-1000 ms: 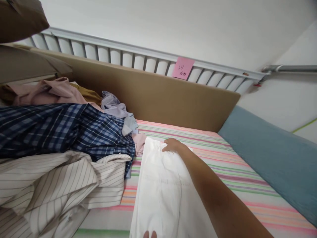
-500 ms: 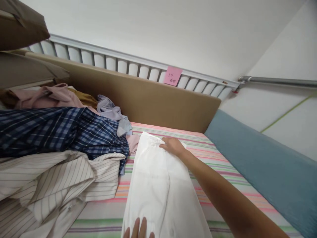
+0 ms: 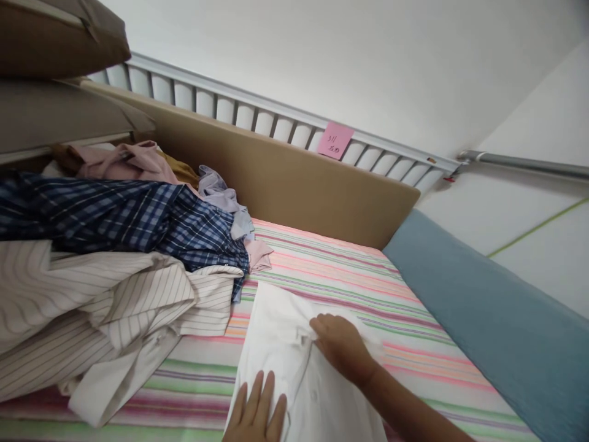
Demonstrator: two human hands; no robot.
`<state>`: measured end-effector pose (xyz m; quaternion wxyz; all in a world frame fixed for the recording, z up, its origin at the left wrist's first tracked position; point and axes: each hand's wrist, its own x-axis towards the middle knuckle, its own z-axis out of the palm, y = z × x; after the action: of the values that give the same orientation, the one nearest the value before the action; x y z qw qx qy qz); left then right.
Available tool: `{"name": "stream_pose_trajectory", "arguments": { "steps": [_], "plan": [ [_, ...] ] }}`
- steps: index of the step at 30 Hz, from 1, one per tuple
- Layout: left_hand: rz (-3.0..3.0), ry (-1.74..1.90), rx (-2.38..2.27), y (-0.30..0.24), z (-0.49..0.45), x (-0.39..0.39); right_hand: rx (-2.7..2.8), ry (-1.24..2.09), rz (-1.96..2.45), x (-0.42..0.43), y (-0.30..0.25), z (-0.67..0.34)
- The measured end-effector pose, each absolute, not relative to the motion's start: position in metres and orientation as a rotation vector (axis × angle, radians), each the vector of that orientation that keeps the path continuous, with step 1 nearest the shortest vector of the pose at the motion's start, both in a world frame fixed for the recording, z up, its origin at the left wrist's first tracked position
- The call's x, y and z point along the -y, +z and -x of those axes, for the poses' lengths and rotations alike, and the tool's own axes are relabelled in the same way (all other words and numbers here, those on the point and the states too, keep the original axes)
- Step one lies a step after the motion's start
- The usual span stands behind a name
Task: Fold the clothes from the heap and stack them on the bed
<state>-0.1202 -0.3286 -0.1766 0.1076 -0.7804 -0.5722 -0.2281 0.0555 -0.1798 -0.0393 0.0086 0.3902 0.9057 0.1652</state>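
Observation:
A white garment [image 3: 276,331] lies folded lengthwise on the striped sheet [image 3: 350,276], low in the middle of the view. My right hand [image 3: 338,344] rests on its upper part, fingers curled and pinching a fold of the cloth near the collar end. My left hand [image 3: 257,411] lies flat on the garment's near end, fingers stretched out and pressed on the fabric.
A heap of clothes fills the left side: a cream striped shirt [image 3: 115,307], a blue plaid shirt [image 3: 124,215], pink and lilac pieces behind. A tan headboard [image 3: 285,184] with a white rail and pink note [image 3: 335,141] stands behind. A blue cushion [image 3: 483,307] lines the right.
The garment's far end has been brought toward me, so it lies shorter. My right hand came back with it and my left hand moved further onto the cloth.

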Motion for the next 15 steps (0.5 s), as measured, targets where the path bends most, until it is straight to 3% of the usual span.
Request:
{"name": "stream_pose_trajectory", "arguments": {
  "steps": [3, 7, 10, 15],
  "plan": [
    [2.454, -0.76, 1.517, -0.168, 0.137, 0.324, -2.769, 0.201, -1.322, 0.2, -0.051, -0.058],
    [2.551, -0.931, 1.38, -0.129, 0.154, 0.32, -2.689, -0.294, -1.546, 0.196, -0.022, -0.054],
    [2.453, -0.986, 1.478, -0.097, 0.157, 0.316, -2.845, -0.245, -1.581, 0.178, -0.016, -0.048],
    [2.373, -0.809, 1.749, -0.092, 0.158, 0.301, -2.974, -0.111, -1.319, 0.163, -0.079, -0.045]
  ]
}}
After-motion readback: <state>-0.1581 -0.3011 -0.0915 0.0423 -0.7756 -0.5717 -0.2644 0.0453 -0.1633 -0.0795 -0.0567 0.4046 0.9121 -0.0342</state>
